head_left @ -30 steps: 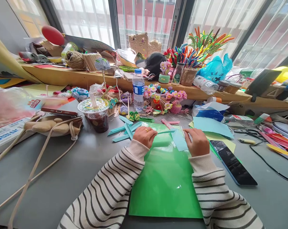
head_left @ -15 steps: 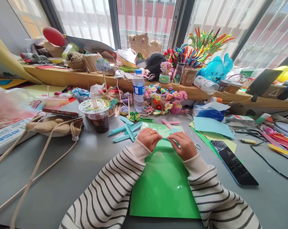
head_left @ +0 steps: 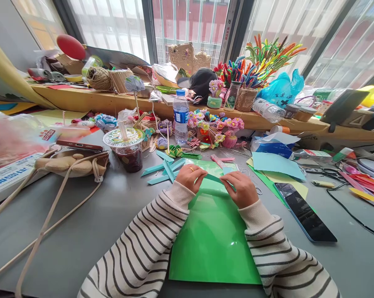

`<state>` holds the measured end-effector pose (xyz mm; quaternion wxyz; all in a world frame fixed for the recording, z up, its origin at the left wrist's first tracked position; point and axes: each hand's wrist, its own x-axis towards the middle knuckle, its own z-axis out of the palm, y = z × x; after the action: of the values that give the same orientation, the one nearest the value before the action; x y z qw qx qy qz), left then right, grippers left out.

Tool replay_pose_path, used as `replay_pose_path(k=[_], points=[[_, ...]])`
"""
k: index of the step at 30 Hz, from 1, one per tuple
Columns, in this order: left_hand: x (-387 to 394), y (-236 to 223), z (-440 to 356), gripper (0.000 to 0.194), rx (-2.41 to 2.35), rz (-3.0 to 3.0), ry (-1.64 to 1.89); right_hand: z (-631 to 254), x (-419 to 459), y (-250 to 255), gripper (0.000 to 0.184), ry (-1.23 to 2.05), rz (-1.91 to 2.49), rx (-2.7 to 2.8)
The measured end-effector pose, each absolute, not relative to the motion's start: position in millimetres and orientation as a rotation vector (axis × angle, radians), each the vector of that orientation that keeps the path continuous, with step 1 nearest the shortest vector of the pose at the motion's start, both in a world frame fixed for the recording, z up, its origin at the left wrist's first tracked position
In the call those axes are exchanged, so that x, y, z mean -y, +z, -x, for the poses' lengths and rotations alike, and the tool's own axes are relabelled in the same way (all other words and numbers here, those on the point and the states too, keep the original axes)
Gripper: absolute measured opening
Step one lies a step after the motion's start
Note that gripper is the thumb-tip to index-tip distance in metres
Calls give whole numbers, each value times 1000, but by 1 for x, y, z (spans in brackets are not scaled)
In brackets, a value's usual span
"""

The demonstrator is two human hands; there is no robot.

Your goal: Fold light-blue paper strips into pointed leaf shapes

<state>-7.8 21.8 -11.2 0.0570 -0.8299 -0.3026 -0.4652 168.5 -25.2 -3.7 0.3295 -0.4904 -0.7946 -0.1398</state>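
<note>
A narrow green-teal paper strip [head_left: 214,178] is stretched between my two hands. My left hand [head_left: 190,179] pinches its left end, and my right hand [head_left: 241,188] pinches the other end. Both hands are over the far part of a glossy green sheet [head_left: 216,248] lying on the table. Several loose turquoise paper strips [head_left: 168,169] lie crossed just left of my left hand. Beyond my hands a pink strip [head_left: 218,161] rests near the sheet's far edge. Part of a small pair of scissors [head_left: 259,190] shows beside my right hand.
A lidded drink cup [head_left: 128,155] and a beige pouch [head_left: 72,163] stand to the left. Behind is a water bottle [head_left: 181,118] among crafted flowers [head_left: 218,126]. On the right lie a phone [head_left: 305,211], a light-blue paper sheet [head_left: 278,164] and a black cable [head_left: 354,221].
My hands have drawn slightly apart, so more of the strip shows between my fingertips. The other things lie as before.
</note>
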Motion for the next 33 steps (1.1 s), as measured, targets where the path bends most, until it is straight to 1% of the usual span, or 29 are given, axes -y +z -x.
replay_pose_path(k=[4,6,10,12,17,24,26,30,33], points=[[-23,-11,9,13,1084,2349,-1545,-170,25,-5,16,-375,1314,2087],[-21,-9,8,14,1067,2391,-1552,-169,25,-6,16,-361,1296,2100],[-18,-9,4,17,857,2726,-1289,-165,26,-6,16,-310,1222,2144],[-18,-11,4,18,890,2777,-1226,-165,26,-5,17,-304,1219,2151],[-20,-15,6,20,1099,2662,-1307,-176,26,-6,17,-363,1326,2059],[-21,-15,9,19,1257,2476,-1375,-193,22,-12,17,-418,1470,1908],[-22,-15,10,20,1310,2442,-1416,-193,22,-13,17,-292,1518,1841],[-22,-12,10,19,1244,2634,-1412,-189,21,-13,17,208,1485,1661],[-23,-11,9,17,1216,2724,-1438,-188,21,-12,33,597,1383,1550]])
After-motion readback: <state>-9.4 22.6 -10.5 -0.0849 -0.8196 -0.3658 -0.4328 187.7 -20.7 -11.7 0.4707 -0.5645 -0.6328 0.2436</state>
